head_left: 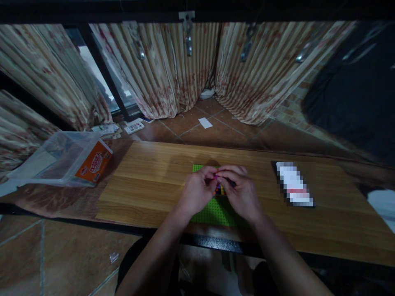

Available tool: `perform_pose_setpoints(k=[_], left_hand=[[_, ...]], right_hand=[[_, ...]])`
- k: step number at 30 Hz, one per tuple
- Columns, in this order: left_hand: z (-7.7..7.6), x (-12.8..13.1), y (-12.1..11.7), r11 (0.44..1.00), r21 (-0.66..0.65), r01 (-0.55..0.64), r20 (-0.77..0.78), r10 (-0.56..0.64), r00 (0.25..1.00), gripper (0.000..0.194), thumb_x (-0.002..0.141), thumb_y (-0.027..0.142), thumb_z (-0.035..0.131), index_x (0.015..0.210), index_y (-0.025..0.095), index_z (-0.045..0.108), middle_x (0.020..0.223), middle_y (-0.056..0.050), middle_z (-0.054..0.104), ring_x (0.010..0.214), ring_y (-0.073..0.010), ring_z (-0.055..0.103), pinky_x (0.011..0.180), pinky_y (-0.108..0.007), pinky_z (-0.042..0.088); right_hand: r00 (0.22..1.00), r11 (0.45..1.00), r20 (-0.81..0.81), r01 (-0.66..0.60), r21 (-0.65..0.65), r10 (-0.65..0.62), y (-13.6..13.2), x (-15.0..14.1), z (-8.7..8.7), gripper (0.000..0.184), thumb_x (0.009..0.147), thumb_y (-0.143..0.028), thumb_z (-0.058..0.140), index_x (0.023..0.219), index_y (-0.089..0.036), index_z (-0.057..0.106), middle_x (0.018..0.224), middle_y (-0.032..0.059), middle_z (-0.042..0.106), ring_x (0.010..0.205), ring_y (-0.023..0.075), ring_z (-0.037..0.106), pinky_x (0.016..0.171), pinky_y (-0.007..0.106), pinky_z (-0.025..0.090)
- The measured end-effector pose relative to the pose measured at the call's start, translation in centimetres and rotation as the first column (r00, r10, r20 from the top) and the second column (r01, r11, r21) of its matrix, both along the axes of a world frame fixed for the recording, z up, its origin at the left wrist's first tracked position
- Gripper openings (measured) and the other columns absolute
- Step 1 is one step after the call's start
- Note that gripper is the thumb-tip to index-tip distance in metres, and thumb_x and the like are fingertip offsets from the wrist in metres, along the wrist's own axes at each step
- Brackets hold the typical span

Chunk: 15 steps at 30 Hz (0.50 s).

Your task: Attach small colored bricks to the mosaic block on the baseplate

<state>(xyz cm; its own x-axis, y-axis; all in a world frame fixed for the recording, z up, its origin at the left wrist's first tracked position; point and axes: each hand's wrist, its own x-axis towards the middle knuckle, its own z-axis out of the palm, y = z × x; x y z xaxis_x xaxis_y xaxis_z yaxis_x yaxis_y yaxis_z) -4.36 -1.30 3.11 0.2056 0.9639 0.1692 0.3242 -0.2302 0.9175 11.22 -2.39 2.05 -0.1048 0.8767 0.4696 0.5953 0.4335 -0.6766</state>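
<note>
Pinching small coloured bricks [219, 189] mid-frame, left hand [197, 191] and right hand [242, 193] grip closed; best pressed squarely onto green baseplate [212, 211].

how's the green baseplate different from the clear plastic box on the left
The green baseplate is a flat, opaque studded sheet; the clear plastic box is a see-through, walled container with an orange label. The baseplate lies on the wooden table under the left hand and right hand; the box sits off to the left on a darker surface, far from both hands. The hands hide part of the baseplate; the box is in full view. Both lie flat.
</note>
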Motion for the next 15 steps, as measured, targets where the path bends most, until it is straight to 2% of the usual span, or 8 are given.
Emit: perform_pose_setpoints(k=[6,10,12,15], left_hand=[[0.21,0.26,-0.21,0.998,-0.058,-0.012,0.051,0.015,0.999,0.016,0.081,0.008,0.062,0.092,0.017,0.071,0.080,0.000,0.075,0.070,-0.0124,0.069,0.068,-0.023,0.053],[0.02,0.43,-0.18,0.995,-0.101,-0.007,0.090,0.017,0.996,0.017,0.081,0.009,0.062,0.091,0.017,0.072,0.085,-0.002,0.077,0.074,-0.0137,0.071,0.071,-0.024,0.056],[-0.12,0.28,-0.02,0.991,-0.130,-0.038,0.066,0.047,0.997,0.020,0.081,0.010,0.061,0.097,0.017,0.072,0.088,-0.003,0.078,0.077,-0.0153,0.072,0.073,-0.026,0.058],[-0.21,-0.27,0.27,0.981,-0.151,-0.118,-0.067,0.109,0.992,0.025,0.081,0.011,0.061,0.103,0.017,0.073,0.090,-0.006,0.078,0.080,-0.0185,0.073,0.075,-0.031,0.058]], right_hand=[[1.000,1.000,-0.006,0.010,0.023,-0.010,-0.09,-0.12,0.00,0.013,0.092,-0.024,0.063,0.090,-0.026,0.075,0.099,0.0040,0.071,0.100,0.0239,0.059,0.089,0.043,0.049],[0.999,0.996,0.024,0.041,0.076,-0.043,-0.01,-0.11,-0.09,0.014,0.093,-0.027,0.061,0.089,-0.028,0.075,0.098,0.0036,0.071,0.099,0.0246,0.059,0.089,0.045,0.049],[0.996,0.993,0.023,0.080,0.090,-0.083,0.08,-0.03,-0.12,0.015,0.093,-0.028,0.061,0.091,-0.029,0.075,0.099,0.0038,0.071,0.100,0.0251,0.060,0.090,0.047,0.048],[0.989,0.985,0.023,0.146,0.088,-0.148,0.27,0.14,-0.21,0.016,0.094,-0.029,0.060,0.093,-0.029,0.076,0.101,0.0050,0.071,0.102,0.0263,0.059,0.092,0.048,0.048]])
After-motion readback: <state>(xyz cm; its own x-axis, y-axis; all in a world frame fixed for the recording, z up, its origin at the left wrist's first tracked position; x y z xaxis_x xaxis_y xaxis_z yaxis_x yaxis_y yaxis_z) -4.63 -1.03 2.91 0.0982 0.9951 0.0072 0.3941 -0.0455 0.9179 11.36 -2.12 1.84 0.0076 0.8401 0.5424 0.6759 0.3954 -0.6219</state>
